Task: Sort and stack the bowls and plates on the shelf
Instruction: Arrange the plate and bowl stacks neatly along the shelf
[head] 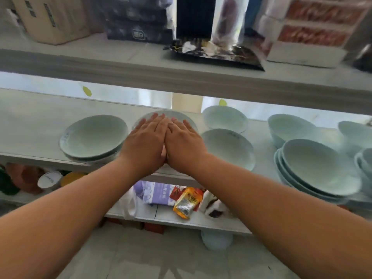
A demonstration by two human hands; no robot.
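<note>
Pale green bowls and plates stand on the middle shelf (30, 121). My left hand (148, 139) and my right hand (184, 141) lie flat, side by side and touching, over a dish (167, 114) at the shelf's centre; fingers extended, gripping nothing. A stack of bowls (92, 137) sits just left of my hands. Two single bowls lie to the right, one behind (224, 118) and one in front (229, 148). Further right stands a stack of plates (314, 168), with more bowls (289, 127) behind it.
The upper shelf (181, 77) overhangs the dishes and holds boxes and a foil bag (213, 51). The lower shelf carries snack packets (186, 202), a cup (50, 179) and a purple pack. More dishes (360, 137) crowd the far right edge.
</note>
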